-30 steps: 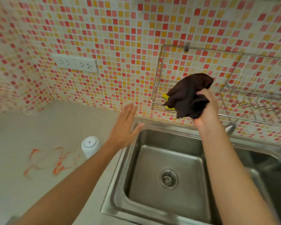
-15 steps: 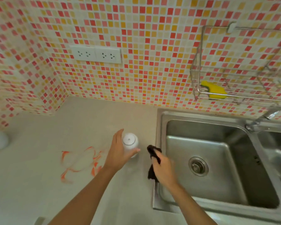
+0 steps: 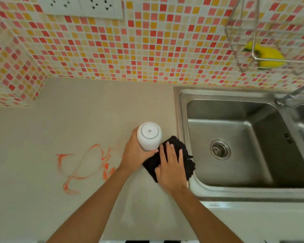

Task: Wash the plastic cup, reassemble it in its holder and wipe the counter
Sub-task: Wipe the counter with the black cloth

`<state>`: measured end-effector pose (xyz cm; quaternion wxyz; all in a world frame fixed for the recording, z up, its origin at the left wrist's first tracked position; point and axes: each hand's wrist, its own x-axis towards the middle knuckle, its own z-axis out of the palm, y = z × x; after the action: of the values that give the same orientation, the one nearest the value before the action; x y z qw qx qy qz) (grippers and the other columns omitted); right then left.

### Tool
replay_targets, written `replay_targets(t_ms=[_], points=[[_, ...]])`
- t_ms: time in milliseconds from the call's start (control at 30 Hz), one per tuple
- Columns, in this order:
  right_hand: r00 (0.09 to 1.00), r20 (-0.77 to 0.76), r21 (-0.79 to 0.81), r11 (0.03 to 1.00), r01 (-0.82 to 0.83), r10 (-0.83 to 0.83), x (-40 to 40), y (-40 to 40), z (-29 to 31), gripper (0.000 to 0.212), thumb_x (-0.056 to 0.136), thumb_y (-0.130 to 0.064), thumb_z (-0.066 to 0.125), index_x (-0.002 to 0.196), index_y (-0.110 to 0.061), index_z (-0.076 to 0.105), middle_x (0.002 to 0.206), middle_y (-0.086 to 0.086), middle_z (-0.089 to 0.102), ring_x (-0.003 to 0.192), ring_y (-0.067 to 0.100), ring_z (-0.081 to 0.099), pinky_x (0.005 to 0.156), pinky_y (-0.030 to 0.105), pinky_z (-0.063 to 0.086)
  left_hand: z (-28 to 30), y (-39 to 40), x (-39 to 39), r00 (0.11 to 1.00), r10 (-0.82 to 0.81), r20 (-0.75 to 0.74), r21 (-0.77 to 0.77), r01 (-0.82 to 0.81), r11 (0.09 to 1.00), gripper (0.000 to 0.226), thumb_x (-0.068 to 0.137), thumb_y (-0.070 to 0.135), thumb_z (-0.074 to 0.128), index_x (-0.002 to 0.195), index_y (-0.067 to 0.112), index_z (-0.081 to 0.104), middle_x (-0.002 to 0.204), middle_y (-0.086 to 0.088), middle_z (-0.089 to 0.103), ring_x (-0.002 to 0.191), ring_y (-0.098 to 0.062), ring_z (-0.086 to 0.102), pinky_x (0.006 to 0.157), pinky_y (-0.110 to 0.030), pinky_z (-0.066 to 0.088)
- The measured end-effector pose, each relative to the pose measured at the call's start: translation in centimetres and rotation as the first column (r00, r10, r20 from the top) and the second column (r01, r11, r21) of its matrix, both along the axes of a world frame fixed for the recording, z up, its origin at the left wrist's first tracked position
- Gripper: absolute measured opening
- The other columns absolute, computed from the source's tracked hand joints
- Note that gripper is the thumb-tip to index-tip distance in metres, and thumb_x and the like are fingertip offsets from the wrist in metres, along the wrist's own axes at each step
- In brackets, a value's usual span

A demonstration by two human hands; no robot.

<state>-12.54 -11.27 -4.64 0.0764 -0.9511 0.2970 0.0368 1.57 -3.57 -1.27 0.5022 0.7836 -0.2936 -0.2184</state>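
White cup (image 3: 149, 135) in left hand (image 3: 134, 155) (inverted).

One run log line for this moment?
left hand: grips white cup | right hand: presses black cloth on counter | orange stain: unwiped

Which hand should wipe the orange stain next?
Right, probably: it already presses flat on the cloth on the counter. The left grips the cup, between cloth and stain.
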Motion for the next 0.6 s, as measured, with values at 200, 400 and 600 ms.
replay_targets(t_ms=[200,400,600], points=[[0.999,0.019,0.041,0.998,-0.044,0.043,-2.2,5.8,-0.4,0.066,0.099,-0.054,0.018,0.152,-0.015,0.022,0.159,0.010,0.019,0.147,0.029,0.014,0.113,0.058,0.013,3.1,0.4,2.9,0.992,0.125,-0.028,-0.081,-0.126,0.989,0.094,0.058,0.035,0.089,0.133,0.034,0.033,0.123,0.019,0.052,0.110,0.002,0.052,0.092,-0.019,0.044],[0.986,0.046,0.023,0.987,-0.160,0.159,6.2,2.3,-0.7,0.063,0.099,-0.056,0.018,0.152,-0.024,0.020,0.161,0.003,0.012,0.148,0.026,0.007,0.114,0.062,0.009,6.2,4.1,8.5,0.954,0.295,0.061,-0.143,-0.284,0.948,0.098,0.059,0.035,0.089,0.139,0.028,0.032,0.126,0.016,0.053,0.112,0.002,0.053,0.093,-0.024,0.048],[0.989,0.004,0.058,0.987,0.148,-0.149,12.6,-2.8,-1.4,0.063,0.099,-0.053,0.006,0.153,-0.024,-0.001,0.162,0.004,-0.004,0.148,0.024,-0.006,0.118,0.050,0.001,5.2,6.9,9.7,0.928,0.360,0.092,-0.142,-0.346,0.927,0.098,0.063,0.032,0.088,0.141,0.029,0.030,0.130,0.015,0.052,0.115,0.001,0.052,0.095,-0.026,0.048]])
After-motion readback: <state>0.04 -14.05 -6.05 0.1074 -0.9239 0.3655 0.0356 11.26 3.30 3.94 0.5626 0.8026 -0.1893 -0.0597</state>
